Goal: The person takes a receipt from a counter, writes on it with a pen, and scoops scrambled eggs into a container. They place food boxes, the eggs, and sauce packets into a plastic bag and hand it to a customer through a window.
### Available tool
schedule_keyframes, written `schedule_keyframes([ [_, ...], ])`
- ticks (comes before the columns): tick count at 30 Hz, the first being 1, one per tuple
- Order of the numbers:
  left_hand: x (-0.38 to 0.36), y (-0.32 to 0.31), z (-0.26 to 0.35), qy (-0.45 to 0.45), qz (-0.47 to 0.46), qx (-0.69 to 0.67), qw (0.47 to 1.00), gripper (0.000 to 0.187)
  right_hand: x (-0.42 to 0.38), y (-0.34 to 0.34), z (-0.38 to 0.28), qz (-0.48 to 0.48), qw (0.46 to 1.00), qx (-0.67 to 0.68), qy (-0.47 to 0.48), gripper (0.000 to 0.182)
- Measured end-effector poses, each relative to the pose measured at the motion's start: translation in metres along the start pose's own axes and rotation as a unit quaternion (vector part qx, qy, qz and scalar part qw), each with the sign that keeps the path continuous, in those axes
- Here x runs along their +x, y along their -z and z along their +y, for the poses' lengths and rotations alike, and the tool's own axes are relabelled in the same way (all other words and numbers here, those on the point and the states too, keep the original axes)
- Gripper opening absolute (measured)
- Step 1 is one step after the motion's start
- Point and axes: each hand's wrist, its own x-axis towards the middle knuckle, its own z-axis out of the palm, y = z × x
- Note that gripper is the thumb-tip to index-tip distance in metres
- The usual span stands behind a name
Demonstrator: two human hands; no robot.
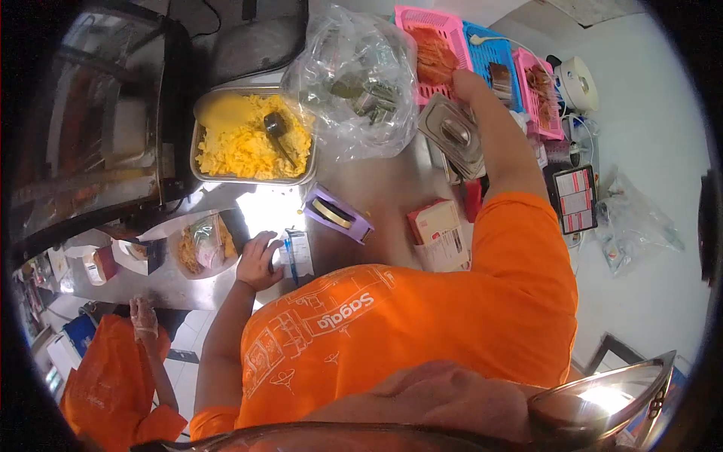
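Observation:
My left hand [260, 261] lies on the metal counter's near edge, fingers apart and holding nothing. Just right of it are a blue pen [291, 256] and a slip of paper [301, 251]. My right arm stretches far across to a pink basket [405, 18] of reddish-brown packets [432, 54]. At the basket's near right corner is my right hand [465, 84]; its fingers are hidden, so I cannot make out any grip. Below that forearm sits a steel lid [450, 134]. A purple tape dispenser [339, 214] stands mid-counter.
A steel pan [260, 181] of yellow scrambled food holds a black scoop [276, 125]. Beside it bulges a clear plastic bag [354, 68]. A blue basket [489, 54] and boxes [440, 235] are at right. A co-worker in orange [113, 384] stands lower left, near a filled food box [205, 242].

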Motion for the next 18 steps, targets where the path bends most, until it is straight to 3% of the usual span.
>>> schedule_keyframes([
  [3,-0.001,0.002,-0.001,0.006,-0.005,0.004,1.000,0.059,0.019,-0.003,0.041,0.005,0.994,-0.023,0.110,0.023],
  [6,-0.003,0.000,-0.003,0.007,0.002,-0.006,1.000,0.059,-0.020,0.056,0.057,-0.072,0.979,0.192,0.003,0.028],
  [10,-0.008,-0.007,-0.011,-0.004,0.000,-0.020,1.000,0.062,-0.094,0.108,0.045,-0.044,0.933,0.354,0.034,0.032],
  [11,-0.009,-0.015,-0.017,-0.001,-0.012,-0.018,1.000,0.063,-0.118,0.138,0.012,-0.106,0.937,0.331,0.021,0.033],
  [13,-0.013,-0.026,-0.020,-0.013,-0.003,-0.026,1.000,0.065,-0.165,0.163,-0.068,-0.116,0.896,0.412,0.121,0.028],
  [14,-0.013,-0.025,-0.016,-0.053,0.073,-0.033,0.995,0.057,-0.178,0.162,-0.108,-0.154,0.884,0.420,0.140,0.027],
  [16,-0.016,-0.035,-0.015,-0.080,0.101,-0.049,0.990,0.051,-0.211,0.136,-0.191,-0.237,0.759,0.582,0.171,0.028],
  [18,-0.029,-0.035,-0.021,-0.095,0.124,-0.025,0.987,0.045,-0.231,0.106,-0.274,-0.278,0.706,0.606,0.238,0.028],
])
